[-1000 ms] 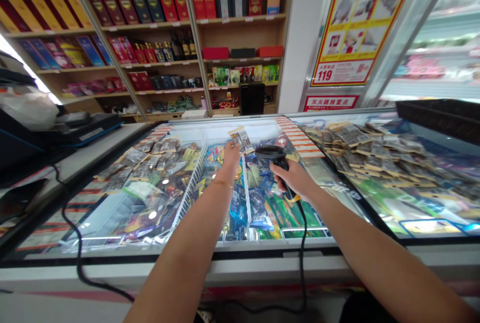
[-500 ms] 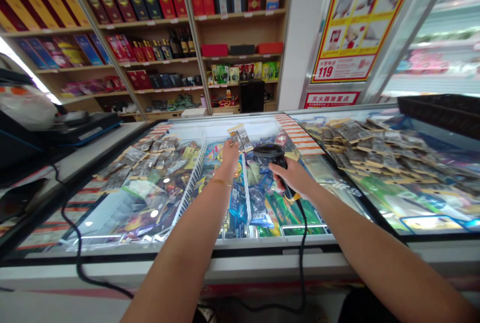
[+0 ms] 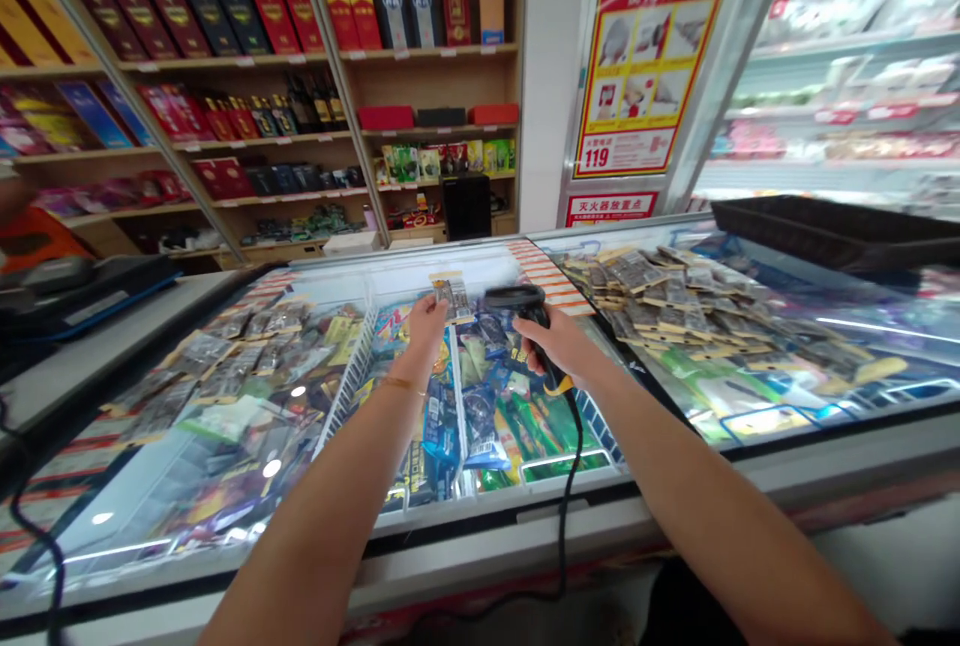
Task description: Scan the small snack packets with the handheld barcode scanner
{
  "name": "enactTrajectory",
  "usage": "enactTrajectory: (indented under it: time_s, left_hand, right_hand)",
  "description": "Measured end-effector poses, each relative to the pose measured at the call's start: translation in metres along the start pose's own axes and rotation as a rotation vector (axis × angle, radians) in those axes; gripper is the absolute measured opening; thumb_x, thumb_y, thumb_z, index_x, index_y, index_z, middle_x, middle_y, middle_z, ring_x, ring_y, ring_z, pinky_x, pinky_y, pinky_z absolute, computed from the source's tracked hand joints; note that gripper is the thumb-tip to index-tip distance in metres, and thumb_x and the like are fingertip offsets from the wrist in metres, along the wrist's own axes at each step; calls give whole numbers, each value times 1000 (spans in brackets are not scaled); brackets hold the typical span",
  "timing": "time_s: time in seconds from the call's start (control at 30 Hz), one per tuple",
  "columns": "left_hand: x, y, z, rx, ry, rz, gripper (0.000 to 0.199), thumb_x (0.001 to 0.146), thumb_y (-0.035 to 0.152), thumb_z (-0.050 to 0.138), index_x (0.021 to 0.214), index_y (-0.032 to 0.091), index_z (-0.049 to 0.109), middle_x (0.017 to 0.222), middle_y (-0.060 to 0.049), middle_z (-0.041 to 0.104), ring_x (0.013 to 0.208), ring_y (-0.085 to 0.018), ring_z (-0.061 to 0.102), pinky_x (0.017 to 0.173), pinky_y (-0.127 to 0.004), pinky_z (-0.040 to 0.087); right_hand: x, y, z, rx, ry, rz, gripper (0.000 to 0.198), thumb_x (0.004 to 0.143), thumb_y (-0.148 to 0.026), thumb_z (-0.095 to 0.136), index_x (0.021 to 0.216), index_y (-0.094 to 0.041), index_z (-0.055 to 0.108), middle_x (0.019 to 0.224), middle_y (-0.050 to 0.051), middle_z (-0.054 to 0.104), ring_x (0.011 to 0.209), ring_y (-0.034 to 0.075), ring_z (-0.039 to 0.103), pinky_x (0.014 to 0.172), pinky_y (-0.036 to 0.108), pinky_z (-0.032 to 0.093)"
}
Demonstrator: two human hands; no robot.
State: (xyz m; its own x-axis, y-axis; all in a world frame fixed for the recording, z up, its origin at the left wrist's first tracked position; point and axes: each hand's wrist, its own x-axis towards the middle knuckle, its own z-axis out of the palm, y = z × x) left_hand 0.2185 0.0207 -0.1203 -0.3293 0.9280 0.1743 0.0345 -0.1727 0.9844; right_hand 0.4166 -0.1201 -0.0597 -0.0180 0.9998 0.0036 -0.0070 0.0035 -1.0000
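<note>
We hold the flat packet, tan-edged and greyish between, over the freezer in our left fingers; our right fingers grip the scanner, black with yellow low down.

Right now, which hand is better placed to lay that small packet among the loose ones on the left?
Probably the left: the left hand holds the small packet and is nearer those loose packets, while the right hand grips a black scanner.
</note>
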Motion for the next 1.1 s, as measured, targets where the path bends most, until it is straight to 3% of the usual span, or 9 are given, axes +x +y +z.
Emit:
enactTrajectory:
  time_s: [0.17,0.33,0.5,0.6,0.67,0.77,0.87,0.97,1.1]
  left_hand:
    - [-10,38,52,-130,-99,-153,36,74,20,77,105,20,58,79,1,65,65,-11,62,65,-24,51]
    - [-31,74,152,-212,-312,-222,29,76,19,80,99,17,61,81,-3,68,68,-12,66,67,-25,54]
    - [-62,92,247,-177,-483,-151,33,79,19,77,110,15,65,98,-9,73,83,-17,71,74,-27,57]
    - [-75,93,282,-28,-588,-47,34,84,23,73,115,14,67,113,-13,73,98,-22,71,85,-30,55]
    - [-79,92,293,101,-632,68,34,84,28,72,115,13,70,122,-15,72,110,-24,68,95,-32,50]
    - [-76,89,290,216,-644,175,35,88,30,67,119,13,69,127,-14,70,116,-23,65,99,-31,47]
    - [-61,83,261,270,-597,187,32,90,27,63,119,14,68,124,-12,71,112,-21,67,95,-28,48]
    - [-37,71,207,356,-495,223,27,90,24,63,116,17,67,123,-11,71,113,-20,66,97,-28,47]
    - [1,52,106,581,-289,234,33,87,22,64,120,17,63,130,-15,66,124,-27,60,104,-36,44]
  right_hand:
    - [-12,-31,-63,-22,139,-61,33,80,-35,76,89,-23,46,53,-7,57,36,11,52,32,20,39]
    - [-30,-49,-139,4,418,-67,33,78,-35,78,84,-21,48,55,-4,58,36,11,52,32,21,41]
    - [-44,-53,-187,26,566,-95,25,81,-28,74,81,-20,50,55,-3,58,36,11,52,32,21,42]
    - [-46,-51,-198,35,588,-101,25,80,-29,75,81,-20,52,56,-2,59,37,11,52,32,21,42]
    - [-45,-49,-198,41,583,-103,27,79,-31,76,81,-20,52,56,-2,59,37,12,53,32,21,42]
    - [-39,-46,-189,50,562,-103,30,77,-33,78,82,-20,51,55,-3,59,36,12,52,32,21,42]
    - [-29,-44,-172,49,539,-100,32,75,-35,78,82,-21,50,55,-3,59,35,12,52,31,21,41]
    - [-17,-40,-145,43,489,-91,36,73,-37,79,84,-22,49,54,-4,59,35,12,52,31,22,40]
    - [-2,-36,-98,41,362,-86,41,71,-40,81,86,-24,47,55,-5,58,36,12,52,32,22,40]
